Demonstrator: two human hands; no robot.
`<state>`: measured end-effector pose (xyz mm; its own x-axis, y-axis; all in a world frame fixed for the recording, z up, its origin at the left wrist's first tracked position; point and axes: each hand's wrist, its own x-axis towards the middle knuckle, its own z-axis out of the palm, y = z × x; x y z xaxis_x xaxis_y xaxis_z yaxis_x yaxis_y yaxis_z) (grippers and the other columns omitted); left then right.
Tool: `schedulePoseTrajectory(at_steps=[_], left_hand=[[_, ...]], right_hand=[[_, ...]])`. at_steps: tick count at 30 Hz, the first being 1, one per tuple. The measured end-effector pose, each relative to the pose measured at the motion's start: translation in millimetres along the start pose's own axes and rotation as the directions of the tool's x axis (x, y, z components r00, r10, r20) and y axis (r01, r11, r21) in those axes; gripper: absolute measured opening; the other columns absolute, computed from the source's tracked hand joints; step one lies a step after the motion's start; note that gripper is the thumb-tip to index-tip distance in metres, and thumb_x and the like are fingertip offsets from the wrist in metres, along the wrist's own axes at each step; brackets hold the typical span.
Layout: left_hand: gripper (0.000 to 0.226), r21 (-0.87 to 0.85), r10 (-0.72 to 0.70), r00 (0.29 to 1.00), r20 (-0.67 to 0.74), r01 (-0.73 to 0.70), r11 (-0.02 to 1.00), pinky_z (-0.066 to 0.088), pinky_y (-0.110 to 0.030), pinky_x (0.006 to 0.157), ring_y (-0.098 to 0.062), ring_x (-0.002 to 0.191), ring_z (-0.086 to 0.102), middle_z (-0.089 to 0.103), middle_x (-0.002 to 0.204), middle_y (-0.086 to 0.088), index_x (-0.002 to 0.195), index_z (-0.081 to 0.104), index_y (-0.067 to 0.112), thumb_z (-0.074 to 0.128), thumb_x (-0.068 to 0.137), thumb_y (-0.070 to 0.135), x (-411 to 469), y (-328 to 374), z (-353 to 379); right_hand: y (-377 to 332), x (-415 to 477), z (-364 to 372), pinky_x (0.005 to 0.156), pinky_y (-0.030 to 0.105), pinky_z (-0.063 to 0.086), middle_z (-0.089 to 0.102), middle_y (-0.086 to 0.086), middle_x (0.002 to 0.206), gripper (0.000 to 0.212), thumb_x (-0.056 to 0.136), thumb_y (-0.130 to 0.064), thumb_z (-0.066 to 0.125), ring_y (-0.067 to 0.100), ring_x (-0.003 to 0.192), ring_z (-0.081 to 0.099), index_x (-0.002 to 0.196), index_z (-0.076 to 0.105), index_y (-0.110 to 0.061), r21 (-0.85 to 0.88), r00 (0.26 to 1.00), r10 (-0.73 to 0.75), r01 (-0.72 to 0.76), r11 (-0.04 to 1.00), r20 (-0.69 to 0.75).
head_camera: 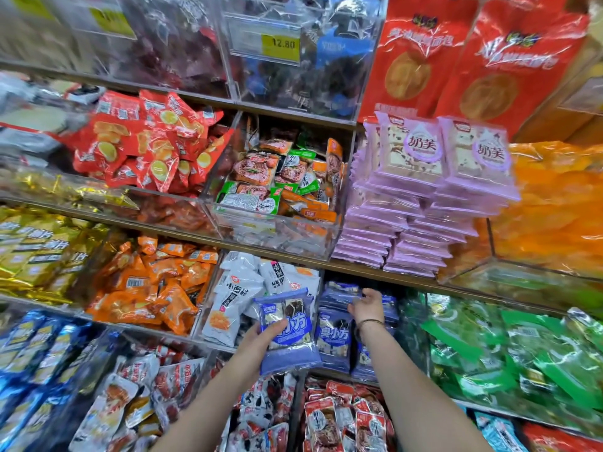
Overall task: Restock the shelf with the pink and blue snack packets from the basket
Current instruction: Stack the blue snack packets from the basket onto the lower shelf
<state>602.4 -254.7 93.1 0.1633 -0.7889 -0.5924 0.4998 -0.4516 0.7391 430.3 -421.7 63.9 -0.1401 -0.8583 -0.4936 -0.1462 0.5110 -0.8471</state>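
1. Far left of the frame, mid height, there's a bin of gold packets. Just right of it are red packets on the shelf above and orange packets on the shelf below.
2. A bit left of centre, in the lower half, a clear bin holds white packets.
3. The person's left hand comes up from the bottom centre and is closed around a blue packet, with the thumb across the front and the fingers behind. The packet is upright, facing the camera, in front of the white packets' bin and just left of the blue section.
4. Right next to it is the blue stack, the same kind of packets standing on the shelf slot at lower centre.
5. The right hand, with a thin wristband, reaches into that slot. The fingers are loose and fairly straight, resting on the tops of the shelved blue packets and not clamping anything, as far as can be seen.
6. Up and to the right, the pink stack sits on the shelf above in tall, neat piles, with two packets propped upright on top.
7. Far right has orange bags at mid height and green packets below them, pretty blurry.
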Motion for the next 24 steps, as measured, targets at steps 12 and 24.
schedulePoseTrajectory(at_steps=[12, 24], left_hand=[[0.150, 0.026, 0.009, 1.000, -0.022, -0.009, 1.000, 0.031, -0.046, 0.109, -0.027, 0.139, 0.030, 0.023, 0.156, -0.005, 0.151, 0.010, 0.023, 0.083, 0.029, 0.071, 0, 1, -2], [0.095, -0.034, -0.001, 0.999, -0.047, 0.000, 0.999, 0.051, -0.017, 0.046, -0.002, 0.069, 0.064, 0.052, 0.130, -0.001, 0.147, 0.023, 0.013, 0.076, 0.071, 0.037, 1, -1, 3]], right_hand=[[3, 13, -7, 0.072, 0.033, 0.045, 0.048, 0.020, 0.130, 0.043, 0.098, -0.012, 0.039, 0.027, 0.080, 0.053, 0.141, 0.039, -0.012, -0.584, 0.981, -0.137, 0.194, 0.788, 0.141], [22, -134, -1, 0.070, 0.010, 0.045, 0.059, -0.009, 0.095, 0.021, 0.083, -0.042, 0.064, 0.008, 0.088, 0.058, 0.096, 0.055, -0.029, -0.131, 0.852, -0.324, 0.407, 0.904, 0.411]])
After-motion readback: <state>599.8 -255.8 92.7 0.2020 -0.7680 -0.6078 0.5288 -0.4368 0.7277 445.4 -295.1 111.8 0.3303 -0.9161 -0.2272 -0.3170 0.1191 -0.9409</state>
